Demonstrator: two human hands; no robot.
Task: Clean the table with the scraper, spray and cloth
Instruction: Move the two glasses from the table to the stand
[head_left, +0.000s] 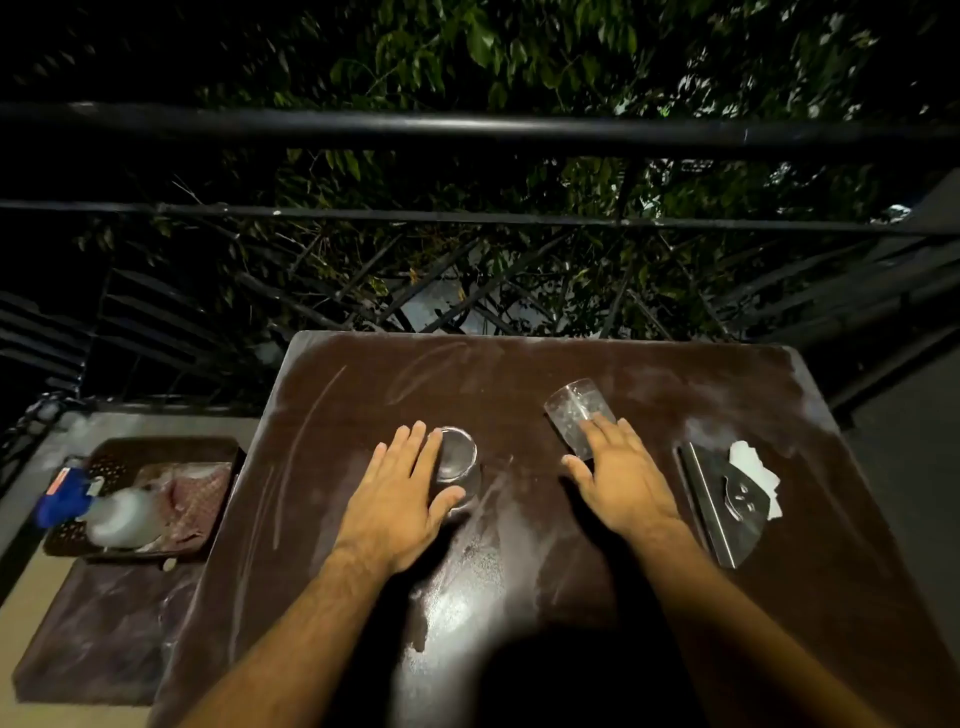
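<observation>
Dusty brown table (363, 395), w/ scraper (719, 499) at its right edge; spray bottle (111, 514) & cloth (195, 499) are kept in a side tray (156, 447). Two glasses are gripped: upright one (457, 457) by left hand (405, 493), tilted one (576, 410) by right hand (618, 478). Powdery glass could be dropped.

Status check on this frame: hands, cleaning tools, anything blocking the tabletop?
Left hand on upright glass; right hand on tilted glass. Scraper untouched, right side. Spray bottle, cloth in side tray. Table dusty.
</observation>
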